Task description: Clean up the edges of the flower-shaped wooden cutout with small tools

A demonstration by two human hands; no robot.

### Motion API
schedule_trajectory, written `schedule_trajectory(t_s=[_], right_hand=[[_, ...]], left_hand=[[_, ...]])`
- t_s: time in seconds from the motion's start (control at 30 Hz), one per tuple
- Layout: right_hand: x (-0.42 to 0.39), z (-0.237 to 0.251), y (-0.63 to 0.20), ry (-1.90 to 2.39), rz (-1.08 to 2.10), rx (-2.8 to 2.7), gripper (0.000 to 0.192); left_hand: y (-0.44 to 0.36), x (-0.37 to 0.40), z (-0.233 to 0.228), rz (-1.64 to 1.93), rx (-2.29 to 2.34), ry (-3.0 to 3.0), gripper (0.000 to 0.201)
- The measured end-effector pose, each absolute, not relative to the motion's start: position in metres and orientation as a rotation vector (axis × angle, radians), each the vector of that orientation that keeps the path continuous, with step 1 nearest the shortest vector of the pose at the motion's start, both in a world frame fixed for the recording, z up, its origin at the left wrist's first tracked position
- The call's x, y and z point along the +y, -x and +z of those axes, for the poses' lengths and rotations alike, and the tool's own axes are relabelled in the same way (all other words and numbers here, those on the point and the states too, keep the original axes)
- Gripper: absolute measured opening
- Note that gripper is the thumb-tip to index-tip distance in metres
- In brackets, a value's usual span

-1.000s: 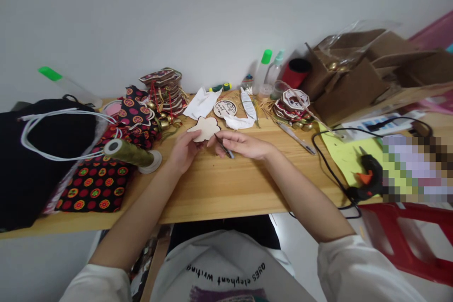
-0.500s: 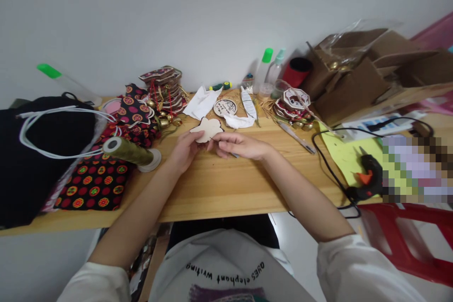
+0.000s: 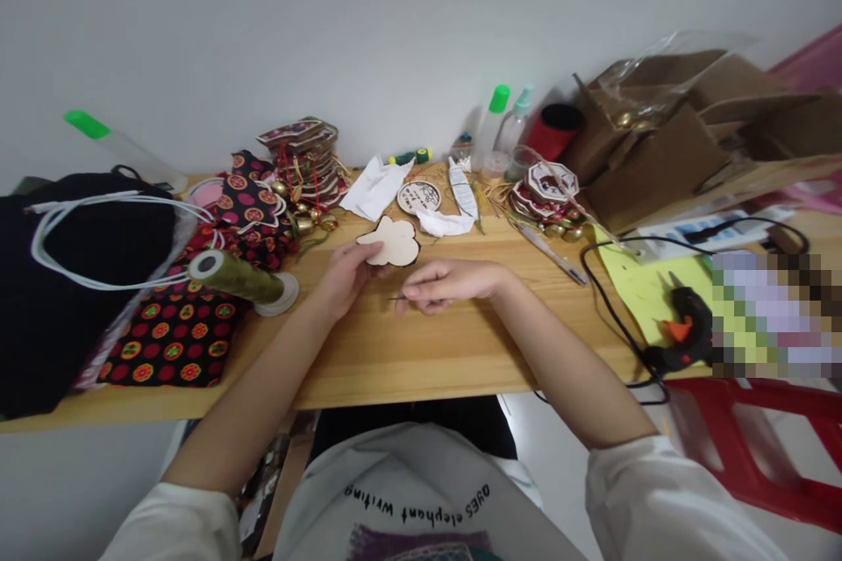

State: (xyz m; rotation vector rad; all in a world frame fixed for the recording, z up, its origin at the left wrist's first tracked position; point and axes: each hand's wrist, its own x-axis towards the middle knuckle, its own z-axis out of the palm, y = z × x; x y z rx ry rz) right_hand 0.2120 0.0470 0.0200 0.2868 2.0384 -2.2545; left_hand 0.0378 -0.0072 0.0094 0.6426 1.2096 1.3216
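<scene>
My left hand (image 3: 346,273) holds a pale wooden cut-out with lobed, dark-edged outline (image 3: 393,242) by its lower left edge, lifted a little above the wooden table (image 3: 421,342). My right hand (image 3: 444,284) rests on the table just right of it, fingers curled around a thin dark metal tool (image 3: 398,298) whose tip points left, below the cut-out. The tool tip and the cut-out are apart.
A spool of olive thread (image 3: 245,281) lies on patterned fabric (image 3: 177,333) at left, beside a black bag (image 3: 72,280). Stacks of ornaments (image 3: 306,162), a round wooden disc (image 3: 419,196), bottles (image 3: 495,127), cardboard boxes (image 3: 664,140) and a glue gun (image 3: 684,329) stand behind and right.
My right hand drew back from the cut-out toward me and turned the tool so its tip points left. My left hand tilted the cut-out up, showing its face.
</scene>
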Motion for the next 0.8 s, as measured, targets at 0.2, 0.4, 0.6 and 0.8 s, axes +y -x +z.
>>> schedule_trajectory(t_s=[0.2,0.4,0.6,0.8], right_hand=[[0.0453,0.0213,-0.2082,-0.646,-2.203,2.046,0.053],[0.0451,0.0238,-0.207,-0.764,-2.212,2.048,0.051],[0.044,0.0265,-0.207,-0.749,-2.224,2.038,0.049],[0.0452,0.0233,-0.2078,-0.719,-2.214,2.052,0.051]], left_hand=[[-0.0391,-0.008,0.0119,1.319,1.189,-0.644,0.011],[-0.0385,-0.008,0.0111,1.312,1.202,-0.664,0.012],[-0.0383,-0.0081,0.0103,1.298,1.225,-0.69,0.015],[-0.0399,-0.0089,0.0106,1.291,1.237,-0.681,0.018]])
